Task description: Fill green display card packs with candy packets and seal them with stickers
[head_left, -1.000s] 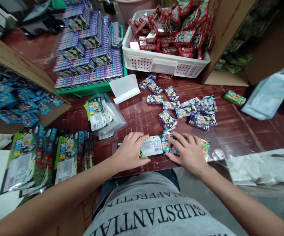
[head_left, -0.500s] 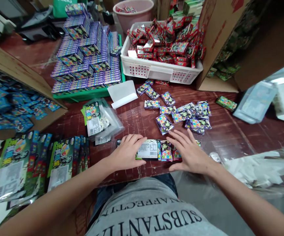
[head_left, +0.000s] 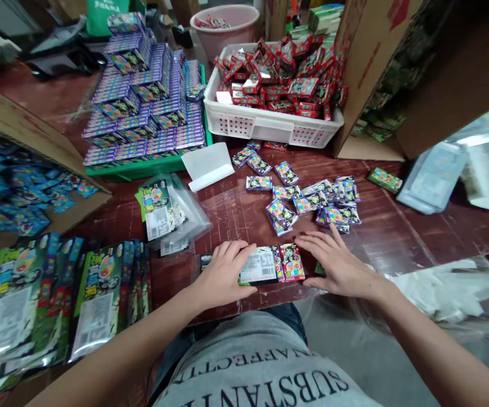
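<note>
My left hand (head_left: 226,272) is closed over a flat black-and-green printed plastic pouch (head_left: 256,265) with a white barcode label, fingers along its upper edge and thumb along its lower one. At the pouch's right end, a purple box shows as a narrow strip beside a small red box (head_left: 292,262). My right hand (head_left: 340,265) is just right of the red box, fingers stretched out and thumb apart. Part of a small green box (head_left: 319,268) shows beneath my right hand; whether the hand touches it I cannot tell. Several loose purple boxes (head_left: 281,216) lie beyond my hands.
A white basket (head_left: 248,121) of red boxes and a green tray (head_left: 142,169) stacked with purple boxes stand behind. Cartons (head_left: 365,73) flank both sides. Filled pouches (head_left: 100,294) stand at left, flat pouches (head_left: 163,212) nearer. A single green box (head_left: 384,180) lies right.
My right hand has shifted slightly right, away from the pouch. The red box now shows in full next to the pouch, while less of the purple box is visible. My left hand stays on the pouch.
</note>
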`<state>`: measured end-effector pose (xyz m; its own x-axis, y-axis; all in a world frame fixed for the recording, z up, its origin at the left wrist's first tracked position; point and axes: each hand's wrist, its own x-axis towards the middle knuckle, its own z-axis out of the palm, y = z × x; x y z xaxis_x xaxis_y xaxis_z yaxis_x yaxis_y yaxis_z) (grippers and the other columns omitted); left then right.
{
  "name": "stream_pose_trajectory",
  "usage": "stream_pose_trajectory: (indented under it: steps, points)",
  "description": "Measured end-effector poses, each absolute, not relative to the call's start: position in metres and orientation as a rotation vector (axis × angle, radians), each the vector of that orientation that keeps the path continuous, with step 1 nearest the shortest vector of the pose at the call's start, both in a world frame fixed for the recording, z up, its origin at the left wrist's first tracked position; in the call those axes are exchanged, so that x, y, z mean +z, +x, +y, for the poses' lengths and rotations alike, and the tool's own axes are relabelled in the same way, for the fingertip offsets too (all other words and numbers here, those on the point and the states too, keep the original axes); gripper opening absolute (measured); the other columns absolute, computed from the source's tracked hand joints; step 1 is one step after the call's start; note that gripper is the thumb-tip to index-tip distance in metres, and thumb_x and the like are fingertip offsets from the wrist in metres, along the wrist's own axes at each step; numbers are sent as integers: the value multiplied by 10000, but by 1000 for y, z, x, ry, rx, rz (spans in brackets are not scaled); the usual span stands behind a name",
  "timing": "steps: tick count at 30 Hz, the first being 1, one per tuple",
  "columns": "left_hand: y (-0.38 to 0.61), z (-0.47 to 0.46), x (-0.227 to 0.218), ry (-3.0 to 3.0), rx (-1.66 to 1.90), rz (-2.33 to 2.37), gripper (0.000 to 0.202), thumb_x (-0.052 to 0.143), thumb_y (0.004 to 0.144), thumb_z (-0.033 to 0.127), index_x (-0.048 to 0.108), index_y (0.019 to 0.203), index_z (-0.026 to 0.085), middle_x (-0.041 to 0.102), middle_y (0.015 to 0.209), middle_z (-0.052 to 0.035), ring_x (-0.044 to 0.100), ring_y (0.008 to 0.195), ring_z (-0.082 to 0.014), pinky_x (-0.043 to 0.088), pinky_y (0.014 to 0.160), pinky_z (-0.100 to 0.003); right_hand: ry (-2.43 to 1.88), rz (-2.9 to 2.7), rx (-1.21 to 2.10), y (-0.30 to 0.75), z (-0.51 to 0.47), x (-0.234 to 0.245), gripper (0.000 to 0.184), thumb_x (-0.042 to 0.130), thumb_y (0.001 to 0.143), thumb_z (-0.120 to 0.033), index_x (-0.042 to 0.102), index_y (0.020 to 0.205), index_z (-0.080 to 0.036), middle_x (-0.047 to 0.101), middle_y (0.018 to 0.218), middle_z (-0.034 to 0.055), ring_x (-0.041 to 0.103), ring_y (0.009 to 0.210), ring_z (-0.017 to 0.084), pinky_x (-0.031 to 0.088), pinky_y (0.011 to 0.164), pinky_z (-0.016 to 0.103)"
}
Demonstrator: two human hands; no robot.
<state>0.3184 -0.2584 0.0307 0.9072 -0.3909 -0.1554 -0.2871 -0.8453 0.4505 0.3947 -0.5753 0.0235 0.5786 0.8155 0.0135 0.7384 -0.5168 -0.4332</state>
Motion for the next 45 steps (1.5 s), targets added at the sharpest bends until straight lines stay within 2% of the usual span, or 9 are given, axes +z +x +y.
stream_pose_trajectory:
  steps: [4,8,14,20,28,33,37,41,45]
  points:
    - [321,-259,28,2624,-332,-499,925,842,688,419,416,1476,189,481,1414,-136,437,1268,-344,374,1082,-518,-2362,-1277,301,399,-574,21,570,669,915,-488,494,1417,-283,643,1349,68,480,1365,288,-7,1237,658]
    - [322,-259,26,2608,-311,-501,927,841,691,422,408,1481,205,478,1412,-129,433,1266,-340,372,1088,-515,-2341,-1316,289,402,-560,14,511,681,912,-484,531,1373,-324,516,1513,64,408,1432,300,11,1213,694]
    - [322,-255,29,2565,-331,-561,896,830,668,339,434,1462,215,490,1407,-122,442,1270,-336,366,1095,-505,-2243,-1312,403,401,-553,26,513,753,836,-456,551,1277,-290,583,1397,67,490,1356,293,-7,1217,686]
    - [317,-254,35,2582,-263,-430,892,835,672,388,442,1455,219,501,1364,-115,460,1226,-334,392,1063,-514,-2359,-1143,113,394,-554,33,674,760,788,-467,469,1345,-223,597,1268,122,551,1252,329,-18,1217,689]
    - [315,-259,40,2583,-185,-510,894,839,660,356,442,1448,218,504,1361,-109,459,1223,-321,387,1077,-483,-2287,-1246,237,376,-537,30,709,700,866,-446,372,1462,-248,565,1402,125,522,1330,302,-26,1236,652]
    - [312,-248,36,2699,-155,-401,856,804,707,373,431,1460,206,510,1363,-120,464,1219,-335,382,1056,-497,-2460,-1214,176,381,-569,31,825,642,926,-517,206,1586,-283,367,1612,132,340,1483,317,8,1229,661]
    - [308,-231,28,2759,-175,-334,807,786,731,399,447,1444,235,516,1372,-117,479,1219,-352,378,1034,-525,-2652,-973,145,382,-623,25,888,714,814,-628,333,1542,-291,445,1553,148,375,1438,398,101,1174,743]
    - [308,-239,28,2703,-207,-405,849,808,713,417,436,1453,226,512,1373,-115,471,1227,-342,376,1040,-502,-2534,-1033,243,380,-615,24,724,730,823,-496,441,1452,-281,575,1422,112,504,1331,332,76,1203,702]
    - [308,-254,42,2665,-168,-495,875,808,714,389,407,1473,222,510,1380,-120,461,1243,-335,350,1062,-502,-2293,-1263,324,388,-566,36,776,740,819,-427,396,1504,-307,547,1463,76,460,1380,289,60,1238,645]
